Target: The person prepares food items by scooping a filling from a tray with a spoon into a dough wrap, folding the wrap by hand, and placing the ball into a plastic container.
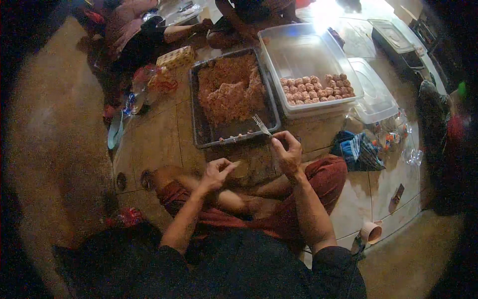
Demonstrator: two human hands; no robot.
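Note:
My right hand (pixel 289 153) pinches the handle of a fork (pixel 260 124), its tines up and pointing away over the near right corner of a dark rectangular tray (pixel 274 108). A brown, crumbly mass (pixel 231 91) fills most of that tray, with small bits along its near rim. In front of my crossed legs, my left hand (pixel 216 173) holds a small pale piece (pixel 235 164) between thumb and forefinger; what it is cannot be made out. Right of the tray stands a clear plastic bin (pixel 298 56) with rows of brown balls (pixel 308 89) at its near end.
A clear lid (pixel 375 93) lies by the bin. Nearer are a blue patterned cloth (pixel 354 147) and plastic packaging (pixel 396 134). A patterned box (pixel 176 56) and light-blue object (pixel 115 129) lie left. Other people (pixel 246 18) sit beyond the tray. A pink cup (pixel 371 232) lies at right.

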